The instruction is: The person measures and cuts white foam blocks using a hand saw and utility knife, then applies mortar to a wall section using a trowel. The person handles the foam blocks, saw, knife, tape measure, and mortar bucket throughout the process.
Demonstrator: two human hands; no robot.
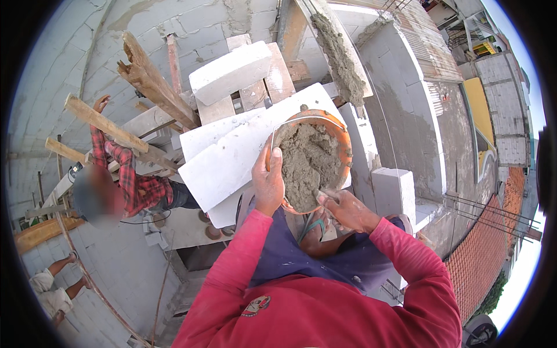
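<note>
An orange bucket [346, 152] with a wire handle is tilted toward me, filled with wet grey mortar [307, 159]. My left hand [268, 184] grips its left side, thumb up along the rim. At the near right rim, my right hand [348, 210] is closed on the edge, its thumb by the mortar; the fingers are partly hidden. Beneath and behind the bucket lie white blocks [223, 165]. Mortar is spread along a narrow wall top [339, 61] just beyond.
A white block [232, 72] rests on boards behind. Rough timbers [154, 78] stand at left, near a person in a checked shirt [136, 174]. Another person's legs [61, 284] show lower left. A block wall [400, 110] with a taut string runs along the right, rebar [493, 211] jutting out.
</note>
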